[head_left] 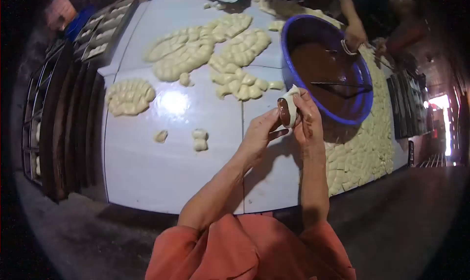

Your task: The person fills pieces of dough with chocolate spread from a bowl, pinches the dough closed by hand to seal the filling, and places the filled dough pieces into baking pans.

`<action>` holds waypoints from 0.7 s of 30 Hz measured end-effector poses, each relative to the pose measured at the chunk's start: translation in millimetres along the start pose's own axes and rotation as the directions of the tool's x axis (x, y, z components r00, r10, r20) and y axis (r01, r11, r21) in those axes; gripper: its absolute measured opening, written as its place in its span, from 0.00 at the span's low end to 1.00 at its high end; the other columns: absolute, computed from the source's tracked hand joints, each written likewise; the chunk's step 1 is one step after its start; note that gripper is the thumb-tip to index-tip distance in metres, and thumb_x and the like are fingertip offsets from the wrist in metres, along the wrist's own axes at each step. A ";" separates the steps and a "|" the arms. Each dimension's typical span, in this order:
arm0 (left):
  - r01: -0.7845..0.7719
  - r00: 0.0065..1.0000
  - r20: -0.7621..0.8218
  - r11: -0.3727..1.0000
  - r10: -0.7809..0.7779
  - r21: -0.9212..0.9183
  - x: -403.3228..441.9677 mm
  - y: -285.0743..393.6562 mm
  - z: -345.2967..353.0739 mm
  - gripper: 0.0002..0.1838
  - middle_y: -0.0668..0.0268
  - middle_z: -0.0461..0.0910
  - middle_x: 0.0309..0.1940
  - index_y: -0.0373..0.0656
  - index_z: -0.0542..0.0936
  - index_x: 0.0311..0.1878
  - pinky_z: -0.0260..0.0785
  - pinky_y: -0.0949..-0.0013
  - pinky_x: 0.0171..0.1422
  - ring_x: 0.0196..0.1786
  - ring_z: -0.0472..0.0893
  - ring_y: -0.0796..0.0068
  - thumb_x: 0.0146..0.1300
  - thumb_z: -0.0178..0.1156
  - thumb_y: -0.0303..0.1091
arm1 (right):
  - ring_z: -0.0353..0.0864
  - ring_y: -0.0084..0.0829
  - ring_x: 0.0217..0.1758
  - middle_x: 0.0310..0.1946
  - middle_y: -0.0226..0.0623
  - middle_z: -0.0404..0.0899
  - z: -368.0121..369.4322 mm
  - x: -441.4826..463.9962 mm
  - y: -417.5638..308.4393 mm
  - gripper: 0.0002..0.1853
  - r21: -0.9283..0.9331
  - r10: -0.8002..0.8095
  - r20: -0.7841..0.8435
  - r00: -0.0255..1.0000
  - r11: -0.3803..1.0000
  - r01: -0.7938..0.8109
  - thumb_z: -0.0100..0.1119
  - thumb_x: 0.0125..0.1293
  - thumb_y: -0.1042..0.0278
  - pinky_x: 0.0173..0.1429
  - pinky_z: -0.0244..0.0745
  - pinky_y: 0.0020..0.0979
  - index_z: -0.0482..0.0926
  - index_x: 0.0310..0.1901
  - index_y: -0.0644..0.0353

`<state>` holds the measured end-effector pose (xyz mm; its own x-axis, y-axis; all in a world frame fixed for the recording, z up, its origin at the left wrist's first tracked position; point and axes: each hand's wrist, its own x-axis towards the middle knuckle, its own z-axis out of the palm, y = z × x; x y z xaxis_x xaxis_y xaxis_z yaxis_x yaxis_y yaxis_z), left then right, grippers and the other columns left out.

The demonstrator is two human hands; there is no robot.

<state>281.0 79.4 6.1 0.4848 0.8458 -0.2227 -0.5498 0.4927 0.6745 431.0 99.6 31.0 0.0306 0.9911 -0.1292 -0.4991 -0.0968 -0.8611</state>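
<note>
Between my two hands, above the table, is a flattened piece of pale dough [292,109] with a glossy dark brown filling [284,112] on its left side. My left hand [259,133] pinches the filled dough from the left with thumb and fingers. On the other side, my right hand [309,117] grips the dough's edge, and brown smears mark its fingers. Just beyond my right hand stands a blue basin [290,67] of brown filling, with a dark flat stick [338,84] lying across it. Small dough lumps [199,139] sit on the tabletop to the left.
Shaped dough pieces [183,60] lie clustered on the white table [147,182]. More flat pieces [362,155] cover its right side. Racks of trays [63,128] stand left, others [409,104] right. A co-worker's hand [355,35] reaches over the basin's far rim.
</note>
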 end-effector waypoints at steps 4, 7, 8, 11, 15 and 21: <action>-0.049 0.981 -0.191 0.999 0.046 -0.009 -12.1 1.9 -50.4 0.18 0.64 0.85 0.45 0.38 0.82 0.54 0.79 0.71 0.53 0.43 0.85 0.76 0.74 0.61 0.43 | 0.80 0.15 0.45 0.50 0.28 0.78 -18.5 -6.8 49.1 0.17 0.016 -0.011 0.114 0.993 1.000 0.009 0.58 0.73 0.62 0.41 0.74 0.17 0.71 0.58 0.59; -0.063 0.925 -0.362 0.987 0.113 0.145 -24.7 15.0 -68.2 0.18 0.64 0.86 0.42 0.34 0.83 0.54 0.81 0.74 0.48 0.40 0.85 0.78 0.72 0.64 0.40 | 0.78 0.28 0.60 0.60 0.34 0.73 7.2 -26.0 66.9 0.26 -0.334 -0.092 0.100 0.991 0.935 0.121 0.66 0.61 0.76 0.54 0.80 0.28 0.72 0.61 0.60; -0.068 0.922 -0.370 0.987 0.117 0.145 -27.4 15.7 -70.7 0.18 0.64 0.86 0.42 0.34 0.83 0.54 0.81 0.74 0.48 0.40 0.85 0.78 0.72 0.64 0.40 | 0.75 0.37 0.66 0.63 0.42 0.72 21.7 -30.1 76.4 0.29 -0.411 -0.226 0.105 0.968 0.877 0.249 0.69 0.59 0.78 0.59 0.80 0.35 0.72 0.63 0.64; -0.163 0.920 -0.328 0.970 0.216 0.181 -35.0 16.7 -72.3 0.20 0.64 0.86 0.41 0.32 0.82 0.58 0.81 0.71 0.51 0.42 0.85 0.77 0.71 0.65 0.39 | 0.80 0.40 0.59 0.61 0.46 0.73 49.3 -38.1 82.1 0.23 -0.811 -0.444 0.271 0.854 0.372 0.451 0.73 0.60 0.73 0.56 0.82 0.37 0.79 0.57 0.61; -0.259 0.840 -0.312 0.833 0.444 0.488 -35.6 19.4 -72.0 0.19 0.62 0.86 0.43 0.32 0.84 0.56 0.79 0.69 0.51 0.43 0.83 0.78 0.69 0.67 0.37 | 0.83 0.34 0.43 0.43 0.37 0.82 53.3 -32.6 105.7 0.09 -0.782 -0.511 0.223 0.830 0.415 0.465 0.68 0.64 0.75 0.46 0.79 0.34 0.84 0.45 0.64; -0.116 0.946 -0.255 0.942 0.201 0.315 -31.5 42.1 -78.5 0.20 0.64 0.86 0.42 0.36 0.84 0.56 0.78 0.71 0.47 0.42 0.83 0.77 0.68 0.68 0.41 | 0.80 0.24 0.39 0.33 0.32 0.84 47.8 -21.3 100.8 0.07 -0.608 -0.275 0.047 0.960 0.755 0.246 0.67 0.66 0.71 0.45 0.73 0.26 0.84 0.43 0.63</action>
<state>189.2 89.6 -13.7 0.1745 0.9513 -0.2542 -0.3594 0.3019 0.8830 338.6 73.1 -29.5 0.1254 0.9827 0.1360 0.1574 0.1156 -0.9807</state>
